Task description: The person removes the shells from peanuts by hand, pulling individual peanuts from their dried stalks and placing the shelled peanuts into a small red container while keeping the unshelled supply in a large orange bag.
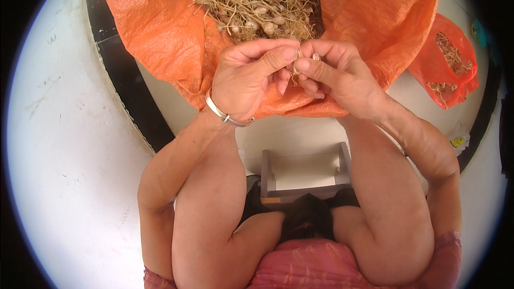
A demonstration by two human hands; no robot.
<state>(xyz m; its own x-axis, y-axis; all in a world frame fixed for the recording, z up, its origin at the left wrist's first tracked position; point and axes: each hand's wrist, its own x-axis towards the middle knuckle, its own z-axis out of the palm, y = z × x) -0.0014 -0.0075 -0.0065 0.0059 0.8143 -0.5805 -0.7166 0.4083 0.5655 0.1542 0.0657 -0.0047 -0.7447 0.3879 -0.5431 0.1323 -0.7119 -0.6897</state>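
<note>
Both my hands meet over the near edge of an open orange woven sack (168, 44). Between thumb and fingers of my left hand (257, 68) is the dry stem of a small pale bulb (297, 68) with thin roots. My right hand (341, 72) pinches the bulb itself, and another small pale piece (316, 56) shows at its fingers. Just beyond my hands, a heap of dried bulbs with long straw-like stems (257, 4) fills the sack's mouth; they look like small garlic.
A red plastic bag (425, 64) with dry stems stands on the floor at the right. A grey wooden frame (305, 192), perhaps a stool, lies between my legs. Dark bands (128, 84) cross the pale floor on both sides. A small clear wrapper (461, 141) lies at the right.
</note>
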